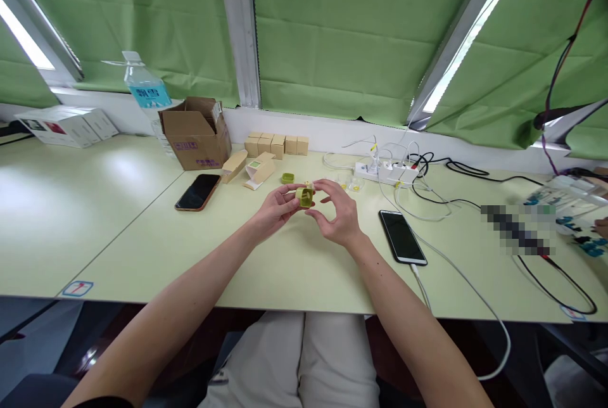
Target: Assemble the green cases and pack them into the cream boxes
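Note:
Over the middle of the table, my left hand [277, 210] pinches a small yellow-green box [305, 197] between thumb and fingers. The box is tilted, its hollow side facing me, and a small light shape shows inside. My right hand [338, 210] curves around the box's right side, thumb low and index finger high. At its upper fingertips is a small pale piece [308, 184], too small to name. Just behind the hands lies a yellow-green shallow piece [287, 177], like a lid or tray. Small clear containers [355, 184] with yellow bits sit behind my right hand.
Small cardboard boxes [265, 144] line the wall, with opened cartons [260, 169] before them. A larger cardboard box [197, 135] and a black phone [198, 192] are leftward. Rightward are a charging phone [401, 237], a power strip [387, 172] and loose cables.

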Motion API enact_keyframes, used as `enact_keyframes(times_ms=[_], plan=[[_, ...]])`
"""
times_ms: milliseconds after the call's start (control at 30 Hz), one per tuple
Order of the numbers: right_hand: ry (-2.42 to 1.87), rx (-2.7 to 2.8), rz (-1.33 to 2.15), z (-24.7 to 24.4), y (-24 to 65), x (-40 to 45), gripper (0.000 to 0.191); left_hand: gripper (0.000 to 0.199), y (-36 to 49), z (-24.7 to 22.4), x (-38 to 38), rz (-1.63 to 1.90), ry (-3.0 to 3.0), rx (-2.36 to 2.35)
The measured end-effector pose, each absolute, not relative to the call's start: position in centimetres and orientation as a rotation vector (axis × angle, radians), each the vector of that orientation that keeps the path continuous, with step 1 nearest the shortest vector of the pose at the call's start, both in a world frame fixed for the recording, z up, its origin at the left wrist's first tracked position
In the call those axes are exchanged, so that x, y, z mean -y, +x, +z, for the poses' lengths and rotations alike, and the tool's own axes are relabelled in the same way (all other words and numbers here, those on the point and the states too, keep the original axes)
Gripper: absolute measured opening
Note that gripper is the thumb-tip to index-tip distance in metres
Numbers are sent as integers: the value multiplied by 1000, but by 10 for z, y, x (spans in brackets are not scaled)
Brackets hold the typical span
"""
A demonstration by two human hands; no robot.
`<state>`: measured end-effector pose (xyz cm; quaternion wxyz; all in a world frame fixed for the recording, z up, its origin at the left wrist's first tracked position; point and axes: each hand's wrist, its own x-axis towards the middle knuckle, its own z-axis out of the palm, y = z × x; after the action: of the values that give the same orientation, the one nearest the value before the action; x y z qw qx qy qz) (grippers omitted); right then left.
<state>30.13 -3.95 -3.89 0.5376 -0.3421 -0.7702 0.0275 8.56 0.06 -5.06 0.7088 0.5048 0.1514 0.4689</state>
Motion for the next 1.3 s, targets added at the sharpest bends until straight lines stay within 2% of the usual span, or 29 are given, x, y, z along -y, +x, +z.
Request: enact_keyframes(times_ms=[67,200,467,700,1000,1133,1300], plan=[[-791,1848,125,-42,298,39,53,53,87,-51,0,1046,1129,-349],[-719,1789,144,-54,292,33,44,54,90,-55,-1,1060,1079,-336],[-678,1810,-64,-56,292,31,23,48,91,-50,4,1014,1028,-269],[-629,1788,-143,-55,290,30,26,32,95,-49,5,1052,1005,-379],[-586,1786,-144,-53,289,30,25,32,92,-48,4,1020,1066,-410],[-609,1806,-41,-56,288,32,27,34,91,-41,8,959,1105,-404],[-623,1698,158,-58,283,36,41,24,93,-41,5,1003,1077,-451]])
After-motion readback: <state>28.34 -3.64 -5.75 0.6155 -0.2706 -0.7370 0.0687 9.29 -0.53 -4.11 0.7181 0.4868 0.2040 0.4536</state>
